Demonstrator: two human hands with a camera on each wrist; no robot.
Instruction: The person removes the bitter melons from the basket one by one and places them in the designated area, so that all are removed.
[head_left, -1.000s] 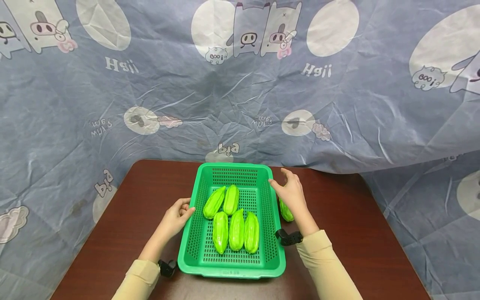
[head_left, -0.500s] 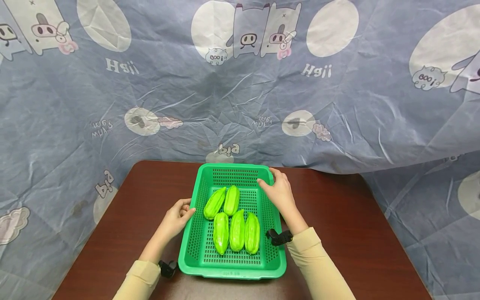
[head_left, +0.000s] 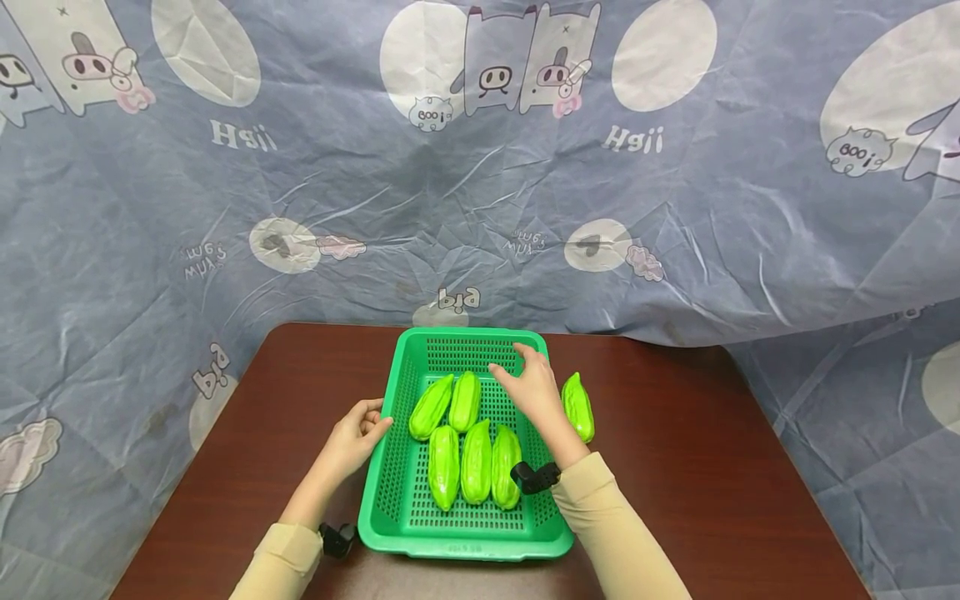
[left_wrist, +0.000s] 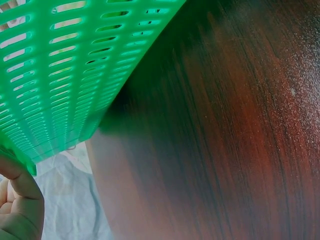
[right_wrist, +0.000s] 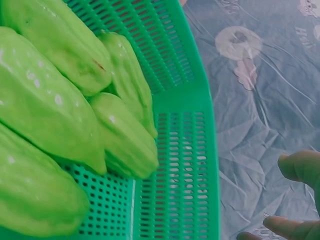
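My left hand point(head_left: 352, 437) holds the left rim of a green plastic basket point(head_left: 465, 548), its thumb at the edge and its fingers outside. In the left wrist view a bent finger point(left_wrist: 20, 177) is at the basket's rim. Inside lie several bright green, ridged, tapered vegetables point(head_left: 444, 468), two behind and the others in front. My right hand point(head_left: 536, 392) hovers over the basket's right side, thumb and fingers spread, nothing between them. One more green ridged vegetable point(head_left: 577, 408) lies on the table to the right of the basket, behind my right wrist.
The basket stands on a dark reddish-brown table point(head_left: 697, 467). A blue-grey cloth with cartoon prints point(head_left: 420, 192) hangs behind the table and along its sides. Each wrist wears a black camera strap point(head_left: 536, 477).
My right hand has moved left, from beside the basket's right rim to over its inside, uncovering the vegetable on the table. The left hand stays at the rim.
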